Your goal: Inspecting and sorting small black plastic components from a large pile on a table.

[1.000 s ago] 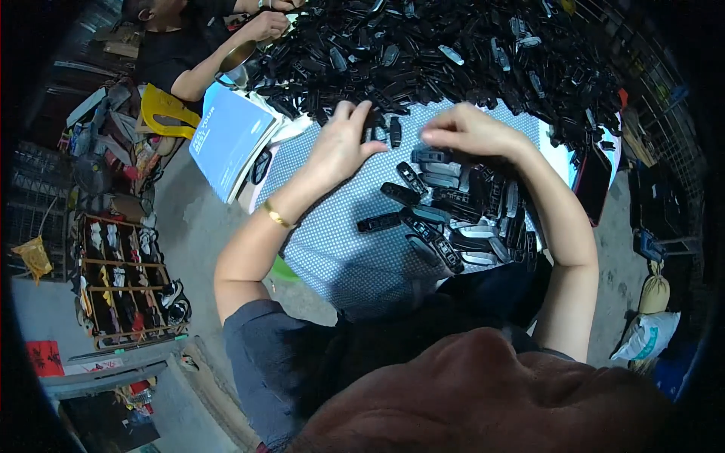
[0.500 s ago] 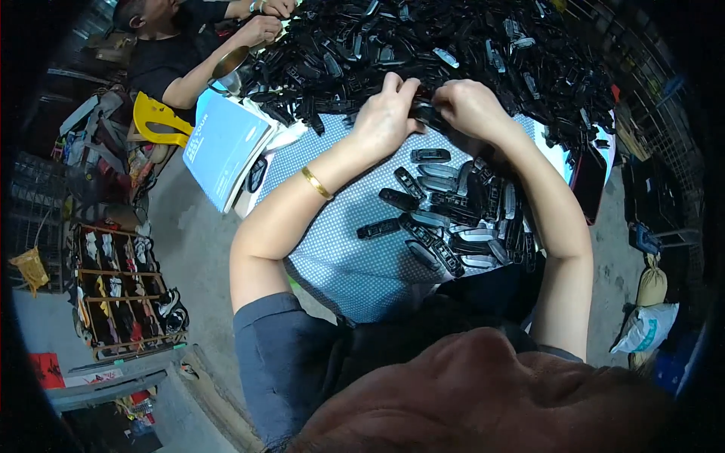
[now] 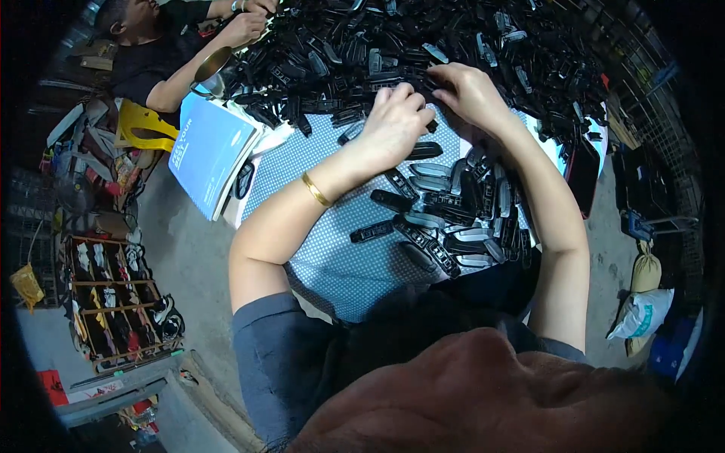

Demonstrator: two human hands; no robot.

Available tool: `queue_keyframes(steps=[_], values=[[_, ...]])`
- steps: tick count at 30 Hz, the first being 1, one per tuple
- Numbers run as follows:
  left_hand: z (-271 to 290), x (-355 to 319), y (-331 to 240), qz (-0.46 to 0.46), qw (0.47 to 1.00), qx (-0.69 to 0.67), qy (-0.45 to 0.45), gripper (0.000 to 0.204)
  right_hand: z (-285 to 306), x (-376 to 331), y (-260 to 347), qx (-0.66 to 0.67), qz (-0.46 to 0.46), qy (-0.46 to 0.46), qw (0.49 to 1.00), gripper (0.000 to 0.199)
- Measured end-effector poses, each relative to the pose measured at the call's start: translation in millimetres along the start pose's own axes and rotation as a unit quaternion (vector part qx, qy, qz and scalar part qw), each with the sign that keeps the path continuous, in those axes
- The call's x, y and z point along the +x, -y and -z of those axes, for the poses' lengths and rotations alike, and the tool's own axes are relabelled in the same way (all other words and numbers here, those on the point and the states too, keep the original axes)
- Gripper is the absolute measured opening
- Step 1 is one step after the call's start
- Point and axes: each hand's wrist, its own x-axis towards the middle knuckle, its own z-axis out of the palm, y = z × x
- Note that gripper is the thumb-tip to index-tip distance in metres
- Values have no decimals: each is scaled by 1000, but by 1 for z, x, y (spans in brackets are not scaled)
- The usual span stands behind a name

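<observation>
A large heap of small black plastic casings, some with silver-grey faces, covers the far part of the table. My right hand is at the heap's near edge, its thumb and forefinger apart over the pieces. Closer in, my left hand is closed with its fingers curled down; whatever they hold is hidden. Just below its fingertips a black casing lies on the patterned cloth. Between my forearms lies a looser group of black and grey casings, some showing their slotted inner side.
Left of the heap are a blue book and a metal bowl. A yellow plastic stool stands beyond the book. Another person's hand works at the far left of the heap. A dark flat object lies at the table's right edge.
My left hand has drawn back toward me and turned knuckles up. My right hand's fingers have opened over the heap, apart from the left. The view has shifted slightly.
</observation>
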Motion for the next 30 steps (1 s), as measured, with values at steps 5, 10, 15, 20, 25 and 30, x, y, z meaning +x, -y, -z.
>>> queue_keyframes(steps=[5,10,15,20,25,30], values=[[7,-7,3,-2,999,-35,-23,22,19,1,21,-132,-76,54,987,30],[24,-6,6,171,955,-212,-118,28,4,11,23,-85,120,-74,986,39],[25,-8,28,247,889,-359,-140,22,-22,19,13,-43,89,-14,995,37],[19,-11,32,247,851,-437,-154,27,2,14,17,-47,68,-67,994,23],[26,-11,25,266,743,-593,-161,34,26,7,41,57,52,-46,996,24],[14,-11,18,239,679,-680,-135,39,13,1,53,158,60,-51,984,28]])
